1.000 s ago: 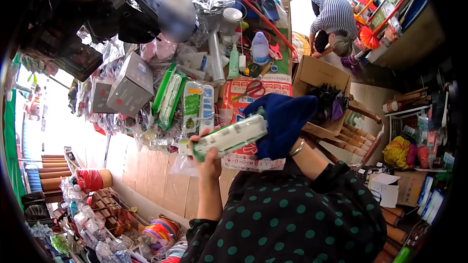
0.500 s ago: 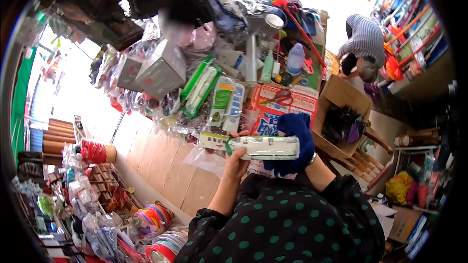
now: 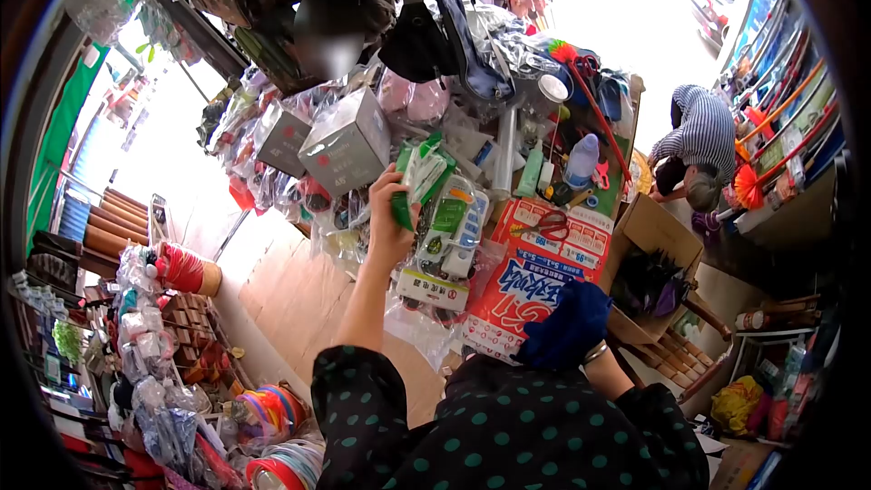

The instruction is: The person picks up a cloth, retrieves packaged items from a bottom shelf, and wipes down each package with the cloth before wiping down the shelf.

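Observation:
My left hand (image 3: pixel 390 218) is closed round the edge of a green-and-white package (image 3: pixel 425 174) at the left part of the table, beside grey boxes (image 3: pixel 345 147). Right of the package lie white-and-green packaged power strips (image 3: pixel 454 227). A dark blue cloth (image 3: pixel 567 327) is bunched over my right hand, whose fingers are hidden under it; only the wrist with a bracelet shows. Under and beyond the cloth is a red printed sheet (image 3: pixel 535 263) with red-handled scissors (image 3: pixel 550 225) lying on it.
Bottles (image 3: pixel 582 161) and a red-handled brush (image 3: pixel 599 113) lie at the table's back. An open cardboard box (image 3: pixel 655 234) stands to the right. A person in a striped top (image 3: pixel 703 132) bends down beyond it. Wrapped goods and a red string spool (image 3: pixel 186 269) are at the left.
My left hand has carried the package from beside the cloth up and left to the goods on the table. The blue cloth has moved lower and right in view. The camera view has shifted.

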`<control>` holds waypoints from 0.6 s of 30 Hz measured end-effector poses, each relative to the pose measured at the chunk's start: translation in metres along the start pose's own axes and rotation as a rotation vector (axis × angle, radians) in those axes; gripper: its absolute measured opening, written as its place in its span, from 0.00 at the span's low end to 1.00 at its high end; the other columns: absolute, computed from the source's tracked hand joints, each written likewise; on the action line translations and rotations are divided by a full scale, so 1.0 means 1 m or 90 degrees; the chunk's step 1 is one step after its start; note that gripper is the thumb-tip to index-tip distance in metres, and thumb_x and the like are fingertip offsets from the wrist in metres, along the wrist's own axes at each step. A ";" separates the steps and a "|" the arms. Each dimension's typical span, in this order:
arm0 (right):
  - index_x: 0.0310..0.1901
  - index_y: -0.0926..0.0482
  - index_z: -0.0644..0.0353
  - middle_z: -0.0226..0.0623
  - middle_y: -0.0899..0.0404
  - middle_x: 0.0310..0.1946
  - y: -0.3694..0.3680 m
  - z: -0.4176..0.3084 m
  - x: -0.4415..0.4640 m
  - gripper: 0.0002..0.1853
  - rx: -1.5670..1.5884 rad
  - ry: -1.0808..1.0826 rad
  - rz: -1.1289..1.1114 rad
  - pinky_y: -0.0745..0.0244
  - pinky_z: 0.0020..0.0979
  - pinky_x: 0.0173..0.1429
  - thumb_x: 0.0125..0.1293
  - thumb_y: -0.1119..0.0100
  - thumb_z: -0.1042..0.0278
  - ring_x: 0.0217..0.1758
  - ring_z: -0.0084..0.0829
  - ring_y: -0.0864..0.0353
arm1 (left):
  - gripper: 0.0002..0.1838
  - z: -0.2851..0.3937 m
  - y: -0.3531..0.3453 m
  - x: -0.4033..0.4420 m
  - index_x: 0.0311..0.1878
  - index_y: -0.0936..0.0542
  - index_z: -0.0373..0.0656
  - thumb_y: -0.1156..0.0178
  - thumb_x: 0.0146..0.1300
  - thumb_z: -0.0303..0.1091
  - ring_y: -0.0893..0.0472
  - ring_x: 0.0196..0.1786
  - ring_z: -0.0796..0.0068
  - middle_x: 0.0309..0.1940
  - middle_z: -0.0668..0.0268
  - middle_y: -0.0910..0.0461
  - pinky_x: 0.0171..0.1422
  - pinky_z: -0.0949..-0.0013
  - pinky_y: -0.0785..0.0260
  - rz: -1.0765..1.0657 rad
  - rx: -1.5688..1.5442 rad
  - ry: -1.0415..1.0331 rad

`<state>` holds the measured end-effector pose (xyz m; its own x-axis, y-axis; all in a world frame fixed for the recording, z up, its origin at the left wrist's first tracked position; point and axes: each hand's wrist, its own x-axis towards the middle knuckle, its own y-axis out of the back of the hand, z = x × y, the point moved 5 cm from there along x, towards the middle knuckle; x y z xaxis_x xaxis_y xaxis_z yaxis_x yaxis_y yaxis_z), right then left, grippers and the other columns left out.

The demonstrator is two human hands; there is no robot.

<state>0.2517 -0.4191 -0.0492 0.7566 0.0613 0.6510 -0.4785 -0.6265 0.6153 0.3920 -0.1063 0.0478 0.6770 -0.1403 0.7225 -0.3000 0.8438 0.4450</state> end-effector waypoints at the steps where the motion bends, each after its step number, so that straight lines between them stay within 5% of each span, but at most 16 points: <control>1: 0.36 0.25 0.63 0.44 0.26 0.31 -0.002 0.003 -0.004 0.19 0.004 0.010 0.025 0.32 0.39 0.38 0.45 0.33 0.60 0.34 0.45 0.25 | 0.24 -0.007 -0.003 0.007 0.49 0.33 0.43 0.40 0.48 0.16 0.36 0.64 0.48 0.55 0.54 0.35 0.68 0.54 0.45 -0.075 0.075 -0.056; 6: 0.35 0.26 0.61 0.43 0.28 0.29 0.010 -0.011 0.005 0.22 -0.095 -0.014 -0.111 0.33 0.37 0.37 0.42 0.32 0.56 0.31 0.45 0.27 | 0.16 -0.070 -0.007 -0.011 0.48 0.26 0.53 0.48 0.55 0.26 0.34 0.64 0.59 0.57 0.62 0.31 0.70 0.53 0.46 -0.377 0.443 -0.149; 9: 0.34 0.27 0.61 0.42 0.30 0.27 -0.010 0.040 -0.045 0.22 -0.040 -0.257 -0.076 0.35 0.40 0.36 0.41 0.33 0.56 0.30 0.45 0.29 | 0.16 -0.108 0.006 -0.032 0.49 0.27 0.52 0.48 0.56 0.28 0.34 0.64 0.59 0.60 0.61 0.32 0.69 0.53 0.45 -0.361 0.429 -0.069; 12: 0.32 0.28 0.62 0.41 0.33 0.24 0.035 -0.006 -0.001 0.18 -0.047 -0.069 -0.037 0.39 0.42 0.34 0.43 0.37 0.59 0.27 0.44 0.31 | 0.28 -0.084 0.005 -0.031 0.54 0.29 0.50 0.48 0.47 0.18 0.40 0.69 0.57 0.64 0.59 0.37 0.71 0.48 0.51 -0.395 0.471 -0.025; 14: 0.32 0.28 0.61 0.41 0.34 0.26 0.031 -0.008 0.001 0.16 -0.099 -0.104 -0.113 0.41 0.40 0.34 0.44 0.40 0.58 0.31 0.42 0.32 | 0.36 -0.083 0.006 -0.038 0.62 0.34 0.53 0.47 0.44 0.18 0.48 0.72 0.57 0.67 0.57 0.43 0.75 0.49 0.62 -0.420 0.486 0.005; 18: 0.32 0.28 0.60 0.41 0.34 0.27 0.012 0.002 0.002 0.16 -0.086 -0.139 -0.211 0.42 0.39 0.35 0.45 0.42 0.58 0.33 0.41 0.31 | 0.39 -0.053 0.007 -0.040 0.63 0.35 0.52 0.48 0.42 0.18 0.49 0.73 0.55 0.67 0.55 0.44 0.75 0.48 0.62 -0.385 0.480 0.018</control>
<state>0.2481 -0.4277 -0.0411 0.9491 0.0677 0.3075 -0.2364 -0.4919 0.8380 0.3988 -0.0670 -0.0060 0.8718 -0.4207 0.2509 -0.2408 0.0781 0.9674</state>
